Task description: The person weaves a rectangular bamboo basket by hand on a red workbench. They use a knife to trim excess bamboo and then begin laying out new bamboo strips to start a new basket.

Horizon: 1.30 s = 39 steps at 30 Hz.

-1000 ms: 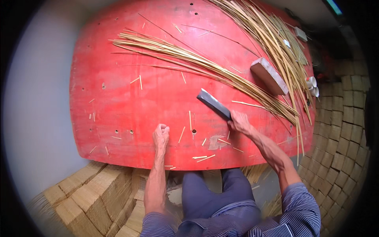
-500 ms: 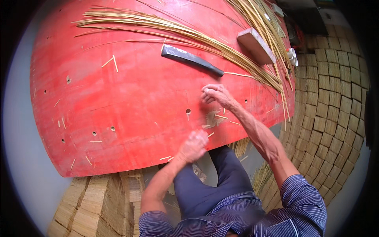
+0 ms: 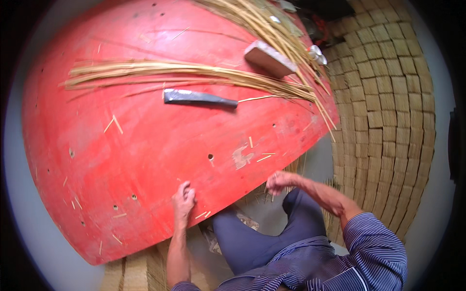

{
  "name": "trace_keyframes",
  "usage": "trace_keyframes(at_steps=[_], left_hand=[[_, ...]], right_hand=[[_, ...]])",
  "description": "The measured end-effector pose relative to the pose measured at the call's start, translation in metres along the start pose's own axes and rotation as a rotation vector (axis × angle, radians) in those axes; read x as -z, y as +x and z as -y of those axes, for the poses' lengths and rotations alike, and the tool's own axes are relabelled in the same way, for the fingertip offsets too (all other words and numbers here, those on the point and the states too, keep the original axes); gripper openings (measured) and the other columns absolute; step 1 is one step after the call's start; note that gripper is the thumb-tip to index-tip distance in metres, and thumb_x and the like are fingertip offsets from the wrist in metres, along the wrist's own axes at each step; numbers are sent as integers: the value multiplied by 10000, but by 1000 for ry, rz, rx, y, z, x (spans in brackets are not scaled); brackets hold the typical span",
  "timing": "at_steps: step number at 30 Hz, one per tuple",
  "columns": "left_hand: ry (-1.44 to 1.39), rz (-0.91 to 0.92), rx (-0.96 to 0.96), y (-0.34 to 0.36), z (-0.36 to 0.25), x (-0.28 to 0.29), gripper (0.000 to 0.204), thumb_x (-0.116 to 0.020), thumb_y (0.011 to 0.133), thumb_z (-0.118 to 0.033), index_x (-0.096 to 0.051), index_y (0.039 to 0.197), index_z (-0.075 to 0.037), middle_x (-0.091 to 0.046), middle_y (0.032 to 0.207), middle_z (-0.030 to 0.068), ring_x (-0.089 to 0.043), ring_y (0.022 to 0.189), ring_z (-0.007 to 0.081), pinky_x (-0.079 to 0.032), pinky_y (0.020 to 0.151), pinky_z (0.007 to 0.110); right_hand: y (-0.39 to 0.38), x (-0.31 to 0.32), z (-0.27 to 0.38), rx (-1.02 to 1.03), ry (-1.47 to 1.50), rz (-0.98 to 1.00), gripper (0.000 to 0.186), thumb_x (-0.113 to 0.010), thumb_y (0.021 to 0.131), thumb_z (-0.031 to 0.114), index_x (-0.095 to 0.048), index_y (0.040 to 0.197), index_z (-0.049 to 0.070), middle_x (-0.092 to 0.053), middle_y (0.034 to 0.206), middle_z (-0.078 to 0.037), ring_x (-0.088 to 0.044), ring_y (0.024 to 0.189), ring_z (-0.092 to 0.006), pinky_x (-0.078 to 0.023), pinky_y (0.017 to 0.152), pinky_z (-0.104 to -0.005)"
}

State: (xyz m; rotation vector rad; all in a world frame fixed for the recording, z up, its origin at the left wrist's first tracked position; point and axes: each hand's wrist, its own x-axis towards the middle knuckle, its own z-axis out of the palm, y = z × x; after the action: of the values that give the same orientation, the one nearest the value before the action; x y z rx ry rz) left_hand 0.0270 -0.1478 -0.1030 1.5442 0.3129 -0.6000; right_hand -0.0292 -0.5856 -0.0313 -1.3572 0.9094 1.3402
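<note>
Over red table (image 3: 145,160), left hand (image 3: 184,198), blade (image 3: 199,99) beyond

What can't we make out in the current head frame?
Head: right hand, palm and anything in it, hidden by its curled fingers.
Head: left hand, inside of its grip, hidden by its own bent fingers.
Head: far strip bundle, one end, cut off by the top edge.
Head: tan blocks, lower part, cut off by the bottom edge.
</note>
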Motion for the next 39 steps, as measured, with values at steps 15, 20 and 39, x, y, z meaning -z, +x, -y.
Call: trace_keyframes(at_steps=[15,20,39], left_hand=[[-184,489,481,-47,29,-12,363,-578,990,-292,-589,1223,-14,-710,1006,140,-704,874,195,-561,768,302],[36,661,443,-77,75,-58,428,-613,954,-231,-541,1334,-50,-689,1085,136,-666,983,204,-511,865,339],[-353,25,-83,178,-112,-72,478,-575,984,-253,-470,1362,20,-666,1120,156,-682,918,206,-554,796,331]], right_hand=[[-158,141,287,646,-197,-151,330,-591,950,312,-614,1115,28,-697,950,-122,-704,785,-225,-608,648,-389],[47,82,176,564,120,24,244,-548,991,278,-594,1102,65,-685,963,-103,-704,801,-240,-594,609,-407],[114,85,438,1118,-1330,-1091,158,-512,841,85,-580,966,17,-634,890,-224,-660,763,-416,-514,612,-544]])
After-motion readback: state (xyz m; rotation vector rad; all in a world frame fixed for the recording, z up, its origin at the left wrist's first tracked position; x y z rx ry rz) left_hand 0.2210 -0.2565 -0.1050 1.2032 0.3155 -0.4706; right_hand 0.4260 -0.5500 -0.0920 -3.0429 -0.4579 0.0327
